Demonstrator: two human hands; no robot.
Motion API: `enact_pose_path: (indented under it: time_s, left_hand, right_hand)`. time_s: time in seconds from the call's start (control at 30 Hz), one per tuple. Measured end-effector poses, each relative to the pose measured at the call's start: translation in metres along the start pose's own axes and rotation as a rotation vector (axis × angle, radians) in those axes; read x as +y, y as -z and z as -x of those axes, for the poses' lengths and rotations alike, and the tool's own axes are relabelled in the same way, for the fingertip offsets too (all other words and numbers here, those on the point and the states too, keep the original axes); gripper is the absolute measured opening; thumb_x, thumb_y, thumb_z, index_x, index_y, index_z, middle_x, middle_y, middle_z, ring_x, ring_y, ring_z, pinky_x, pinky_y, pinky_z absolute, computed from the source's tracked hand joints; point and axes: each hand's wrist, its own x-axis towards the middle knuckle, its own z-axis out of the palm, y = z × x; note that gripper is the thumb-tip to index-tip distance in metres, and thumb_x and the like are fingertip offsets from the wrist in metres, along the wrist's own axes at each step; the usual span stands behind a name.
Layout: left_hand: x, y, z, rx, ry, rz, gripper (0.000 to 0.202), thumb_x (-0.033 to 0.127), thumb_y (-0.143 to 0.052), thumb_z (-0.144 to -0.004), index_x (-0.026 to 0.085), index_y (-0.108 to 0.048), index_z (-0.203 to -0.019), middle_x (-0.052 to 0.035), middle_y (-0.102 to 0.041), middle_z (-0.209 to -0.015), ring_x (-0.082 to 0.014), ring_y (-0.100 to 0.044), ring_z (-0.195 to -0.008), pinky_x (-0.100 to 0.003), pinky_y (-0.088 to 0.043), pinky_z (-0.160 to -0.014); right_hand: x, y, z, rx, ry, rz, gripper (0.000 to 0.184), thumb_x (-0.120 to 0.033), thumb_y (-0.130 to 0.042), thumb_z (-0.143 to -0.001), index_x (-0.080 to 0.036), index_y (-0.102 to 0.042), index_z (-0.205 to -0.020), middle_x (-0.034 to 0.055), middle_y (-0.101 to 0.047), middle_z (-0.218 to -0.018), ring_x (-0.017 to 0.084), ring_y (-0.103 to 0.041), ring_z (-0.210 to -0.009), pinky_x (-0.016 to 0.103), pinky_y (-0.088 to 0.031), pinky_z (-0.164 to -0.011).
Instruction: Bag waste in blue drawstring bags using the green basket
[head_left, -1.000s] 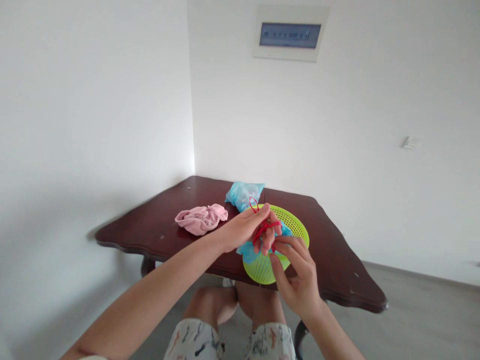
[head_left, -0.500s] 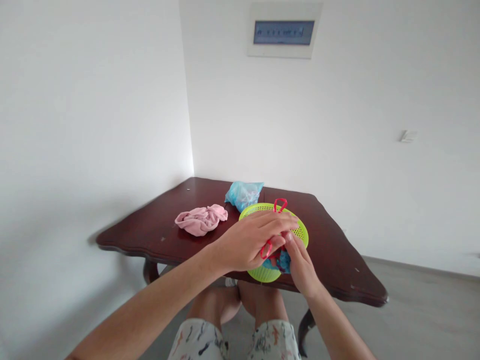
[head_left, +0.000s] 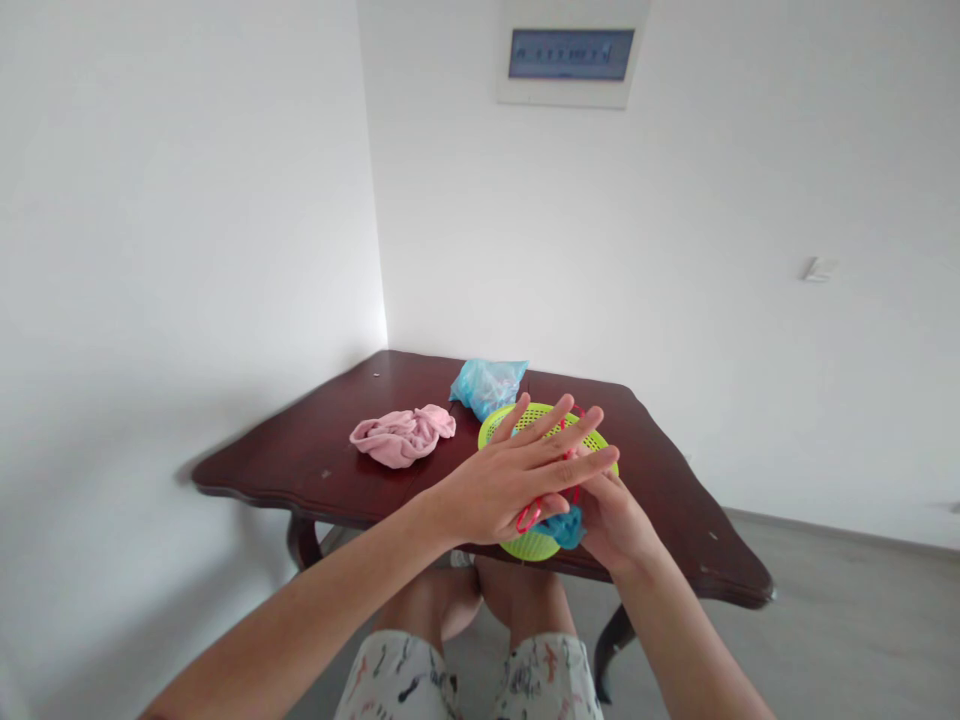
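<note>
In the head view, my left hand (head_left: 517, 478) reaches across in front of my right hand over the basket. Its fingers are spread, and a loop of red cord (head_left: 528, 517) sticks out beside its thumb, seemingly pinched there. My right hand (head_left: 621, 522) curls around a small crumpled blue drawstring bag (head_left: 564, 528), its fingertips partly hidden behind the left hand. More of the red cord runs up between the hands. Just below and behind them stands a lime-green mesh basket (head_left: 529, 547) at the table's near edge, much of it covered by my hands.
A dark reddish-brown table (head_left: 660, 500) with a wavy edge stands in the corner against white walls. A crumpled pink cloth (head_left: 401, 440) lies left of the basket. Behind the basket sits a filled translucent blue plastic bag (head_left: 487, 385). My legs are beneath the near edge.
My left fingers have spread apart and lifted. The right hand has turned, with its fingers further behind the left hand. The red cord's upper loop has shifted right, and the blue bag looks more bunched.
</note>
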Motion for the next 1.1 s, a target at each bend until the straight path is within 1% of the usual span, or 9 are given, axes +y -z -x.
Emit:
enact_pose_path:
  time_s: [0.13, 0.3, 0.37, 0.5, 0.63, 0.73, 0.87, 1.0, 1.1]
  left_hand:
    - [0.000, -0.005, 0.013, 0.020, 0.016, 0.064, 0.061, 0.064, -0.040, -0.124, 0.038, -0.064, -0.174, -0.0091, -0.047, -0.191, -0.0367, -0.026, -0.185, -0.070, -0.012, -0.150]
    - [0.007, -0.026, 0.039, 0.054, 0.086, 0.399, 0.091, 0.085, -0.014, -0.117, 0.029, -0.084, -0.103, -0.0117, -0.091, -0.121, -0.0312, -0.081, -0.137, -0.059, -0.030, -0.148]
    - [0.008, -0.040, 0.048, 0.158, 0.137, 0.514, 0.088, 0.087, -0.016, -0.117, 0.028, -0.071, -0.081, -0.0108, -0.088, -0.093, -0.0278, -0.086, -0.104, -0.055, -0.045, -0.139]
    - [0.008, -0.060, 0.065, 0.331, 0.328, 0.652, 0.082, 0.085, -0.019, -0.119, 0.028, -0.056, -0.074, -0.0023, -0.059, -0.055, -0.0217, -0.065, -0.062, -0.046, -0.062, -0.104]
    - [0.008, -0.056, 0.076, 0.238, 0.622, 0.691, 0.067, 0.069, -0.031, -0.126, 0.023, -0.073, -0.102, 0.0026, -0.056, -0.061, -0.0179, -0.056, -0.057, -0.034, -0.051, -0.074]
    - [0.010, -0.047, 0.074, 0.230, 0.612, 0.553, 0.059, 0.058, -0.034, -0.129, 0.023, -0.076, -0.110, 0.0009, -0.063, -0.065, -0.0212, -0.064, -0.071, -0.036, -0.050, -0.087]
    - [0.013, -0.044, 0.068, 0.275, 0.476, 0.443, 0.054, 0.051, -0.037, -0.128, 0.024, -0.072, -0.097, -0.0051, -0.078, -0.085, -0.0251, -0.070, -0.093, -0.043, -0.048, -0.107]
    - [0.008, -0.053, 0.078, 0.383, 0.460, 0.378, 0.046, 0.056, -0.050, -0.124, 0.024, -0.073, -0.100, -0.0081, -0.081, -0.101, -0.0276, -0.071, -0.106, -0.045, -0.051, -0.109]
    - [-0.005, -0.064, 0.102, 0.570, 0.489, 0.281, 0.045, 0.068, -0.067, -0.115, 0.024, -0.077, -0.116, -0.0136, -0.079, -0.125, -0.0319, -0.072, -0.122, -0.049, -0.055, -0.115]
  right_hand:
    - [-0.004, 0.004, -0.015, 0.112, -0.144, -0.167, 0.044, -0.066, -0.098, -0.090, -0.026, -0.080, -0.097, 0.0008, -0.083, -0.090, 0.018, -0.075, -0.073, 0.029, -0.067, -0.067]
    - [-0.003, 0.051, -0.057, 0.222, -0.244, -0.195, 0.060, -0.068, -0.102, -0.085, -0.023, -0.063, -0.080, -0.0109, -0.047, -0.057, 0.006, -0.029, -0.045, 0.021, -0.034, -0.042]
    - [0.001, 0.074, -0.073, 0.255, -0.258, -0.213, 0.054, -0.060, -0.100, -0.088, -0.024, -0.061, -0.080, -0.0134, -0.039, -0.056, 0.005, -0.018, -0.044, 0.020, -0.032, -0.042]
    - [0.009, 0.100, -0.086, 0.327, -0.250, -0.199, 0.048, -0.053, -0.093, -0.096, -0.025, -0.058, -0.080, -0.0143, -0.035, -0.055, 0.005, -0.013, -0.043, 0.021, -0.031, -0.043]
    - [0.010, 0.096, -0.072, 0.356, -0.151, -0.099, 0.052, -0.065, -0.095, -0.090, -0.023, -0.065, -0.084, -0.0100, -0.048, -0.059, 0.006, -0.030, -0.043, 0.022, -0.034, -0.045]
    - [0.010, 0.075, -0.053, 0.201, -0.091, 0.248, 0.053, -0.075, -0.083, -0.099, -0.022, -0.077, -0.102, -0.0050, -0.064, -0.069, 0.010, -0.046, -0.049, 0.024, -0.034, -0.046]
    - [0.017, 0.040, -0.040, -0.191, -0.041, 0.713, 0.036, -0.058, -0.090, -0.099, -0.025, -0.084, -0.114, -0.0076, -0.067, -0.064, 0.014, -0.056, -0.052, 0.024, -0.038, -0.047]
    - [0.029, 0.019, -0.052, -0.541, -0.002, 0.715, 0.028, -0.037, -0.078, -0.107, -0.027, -0.081, -0.081, -0.0067, -0.074, -0.067, 0.012, -0.063, -0.055, 0.020, -0.045, -0.048]
    - [0.031, 0.019, -0.068, -0.472, -0.146, 0.602, 0.028, -0.040, -0.077, -0.106, -0.025, -0.082, -0.083, -0.0058, -0.070, -0.060, 0.013, -0.061, -0.045, 0.021, -0.046, -0.040]
